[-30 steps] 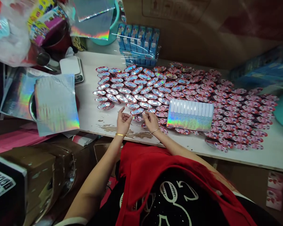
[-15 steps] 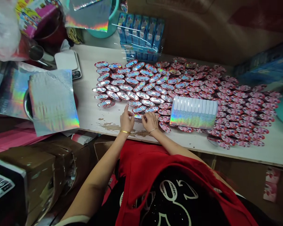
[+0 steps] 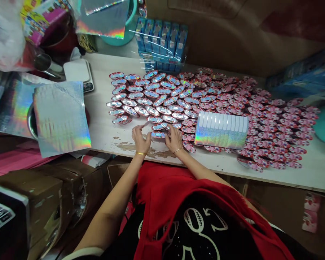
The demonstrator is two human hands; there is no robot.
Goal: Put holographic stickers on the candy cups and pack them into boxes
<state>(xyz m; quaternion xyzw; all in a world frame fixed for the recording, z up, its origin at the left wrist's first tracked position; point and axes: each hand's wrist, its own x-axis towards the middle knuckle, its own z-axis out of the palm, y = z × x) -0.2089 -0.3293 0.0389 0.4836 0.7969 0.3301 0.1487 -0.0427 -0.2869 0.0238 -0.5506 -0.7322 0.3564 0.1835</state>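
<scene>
Many small oval pink-rimmed pieces (image 3: 262, 119) lie in rows on the white table (image 3: 105, 126); those on the left carry shiny holographic stickers (image 3: 140, 101). My left hand (image 3: 140, 138) and my right hand (image 3: 174, 139) sit on either side of one stickered oval piece (image 3: 158, 135) at the near edge of the rows. The left fingers are loosely curled with the forefinger lifted beside the piece. My right fingers press on that piece's right end. A holographic sticker sheet (image 3: 221, 130) with white strips lies on the ovals to the right of my right hand.
Loose holographic sheets (image 3: 61, 115) overhang the table's left edge above brown cartons (image 3: 43, 195). A small scale (image 3: 78, 72) stands at the back left. A shrink-wrapped pack of blue boxes (image 3: 162, 43) and a teal tub (image 3: 124, 25) stand behind the rows.
Both hands dropped from a pinch held above the table onto the nearest oval piece. My left hand then drew a little to the left of it.
</scene>
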